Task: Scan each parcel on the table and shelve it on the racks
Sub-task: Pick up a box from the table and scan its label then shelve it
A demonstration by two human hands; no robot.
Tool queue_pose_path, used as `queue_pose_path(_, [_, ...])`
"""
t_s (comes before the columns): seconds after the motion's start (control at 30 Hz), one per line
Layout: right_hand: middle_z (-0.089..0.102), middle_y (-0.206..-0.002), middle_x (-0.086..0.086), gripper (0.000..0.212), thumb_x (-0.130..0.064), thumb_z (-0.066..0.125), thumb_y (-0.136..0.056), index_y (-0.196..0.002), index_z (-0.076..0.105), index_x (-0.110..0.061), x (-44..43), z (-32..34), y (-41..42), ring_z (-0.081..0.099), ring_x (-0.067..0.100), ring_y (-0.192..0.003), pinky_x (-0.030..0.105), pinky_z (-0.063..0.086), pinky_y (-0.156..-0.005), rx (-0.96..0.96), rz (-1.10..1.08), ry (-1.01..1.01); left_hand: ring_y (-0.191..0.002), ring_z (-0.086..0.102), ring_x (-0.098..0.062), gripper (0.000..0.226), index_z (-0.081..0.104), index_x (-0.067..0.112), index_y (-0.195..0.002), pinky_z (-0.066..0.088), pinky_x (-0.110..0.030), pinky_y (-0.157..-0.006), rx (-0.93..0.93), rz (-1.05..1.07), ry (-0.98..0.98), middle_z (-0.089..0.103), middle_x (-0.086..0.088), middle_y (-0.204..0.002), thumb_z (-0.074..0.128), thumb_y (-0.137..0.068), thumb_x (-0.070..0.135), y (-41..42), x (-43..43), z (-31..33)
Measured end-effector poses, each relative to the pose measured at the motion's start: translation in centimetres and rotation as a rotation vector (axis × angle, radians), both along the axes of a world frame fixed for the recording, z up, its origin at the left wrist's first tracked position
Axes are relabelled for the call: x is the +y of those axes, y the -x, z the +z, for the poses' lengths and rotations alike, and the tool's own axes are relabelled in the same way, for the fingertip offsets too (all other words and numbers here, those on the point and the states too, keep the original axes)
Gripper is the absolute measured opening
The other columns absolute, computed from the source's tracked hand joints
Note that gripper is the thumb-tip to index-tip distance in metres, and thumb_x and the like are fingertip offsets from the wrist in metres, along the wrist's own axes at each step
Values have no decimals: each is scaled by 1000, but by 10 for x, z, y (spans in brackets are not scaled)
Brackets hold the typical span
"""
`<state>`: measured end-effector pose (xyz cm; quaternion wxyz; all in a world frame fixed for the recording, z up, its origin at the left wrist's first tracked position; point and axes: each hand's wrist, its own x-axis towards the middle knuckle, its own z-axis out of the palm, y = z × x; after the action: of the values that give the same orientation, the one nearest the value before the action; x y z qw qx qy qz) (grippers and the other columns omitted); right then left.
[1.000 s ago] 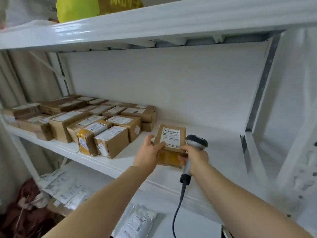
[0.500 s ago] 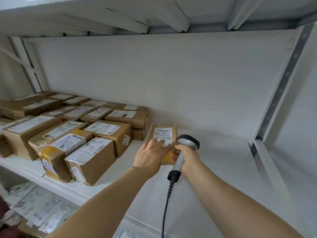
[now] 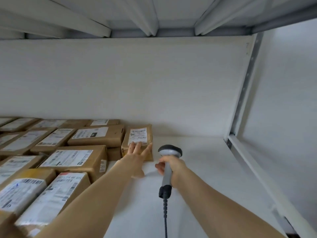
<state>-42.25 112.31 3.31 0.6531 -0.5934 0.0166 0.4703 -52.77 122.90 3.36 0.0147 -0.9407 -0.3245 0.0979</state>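
Your parcel [image 3: 138,141] sits on the white shelf [image 3: 197,169], against the back wall at the right end of the row of boxes.

Your left hand [image 3: 137,154] reaches forward with its fingers [image 3: 139,145] spread open and flat, the tips resting on the near edge of the parcel's top, over the lower part of its white label [image 3: 137,136]. The parcel lies just beside the stacked brown boxes [image 3: 96,136] to its left, touching or nearly touching them. Your right hand [image 3: 173,169] is wrapped closed around the handle of the grey barcode scanner [image 3: 169,162], head up, near the parcel's right side and apart from it. The scanner's black cable [image 3: 165,212] hangs down toward you over the bare shelf.
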Motion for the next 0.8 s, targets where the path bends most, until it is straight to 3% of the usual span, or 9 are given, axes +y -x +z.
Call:
queue_pose_path(0.17, [63, -76, 18, 31, 8, 66, -83, -113, 57, 7, 0, 1, 6, 65, 25, -66, 32, 57, -70, 15, -42, -14, -143, -22, -40, 107, -23, 34, -148, 8, -56, -117, -65, 40, 66, -19, -8, -159, 60, -83, 15, -4, 21, -3])
queue_pose_path(0.3, [63, -74, 17, 23, 8, 66, -83, -105, 60, 6, -6, 2, 8, 64, 24, -66, 32, 56, -72, 15, -72, -20, -142, -22, -42, 104, -17, 33, -150, 1, -55, -118, -127, 5, 87, -14, -9, -159, 60, -83, 14, -7, 35, -7])
queue_pose_path(0.43, [64, -71, 16, 19, 6, 66, -83, -101, 61, 5, -20, 6, 7, 65, 23, -63, 29, 56, -57, -12, -70, -42, -143, -20, -42, 100, -9, 31, -152, 1, -54, -118, -161, -13, 107, -8, -7, -157, 61, -84, 13, -8, 45, -3])
queue_pose_path(0.53, [64, -72, 15, 7, 3, 65, -85, -90, 61, 2, -36, 10, 7, 64, 22, -64, 27, 55, -55, -14, -72, -47, -143, -22, -40, 99, -9, 32, -152, 3, -52, -119, -177, 1, 125, -10, -11, -157, 58, -82, 10, -9, 43, 1])
queue_pose_path(0.67, [66, -75, 16, 8, 1, 65, -84, -91, 62, 2, -63, 13, 11, 66, 22, -62, 27, 56, -52, -15, -85, -73, -144, -22, -37, 101, -14, 25, -152, 11, -43, -118, -232, -14, 36, -17, -17, -158, 61, -85, 24, -10, 12, -1])
queue_pose_path(0.8, [67, -74, 13, 8, -3, 65, -84, -91, 63, 1, -100, 18, 25, 65, 20, -60, 29, 54, -57, -31, -102, -83, -146, -14, -36, 105, -15, 19, -152, 17, -43, -117, -259, -84, -18, -7, -20, -158, 63, -85, 36, -11, -42, -6])
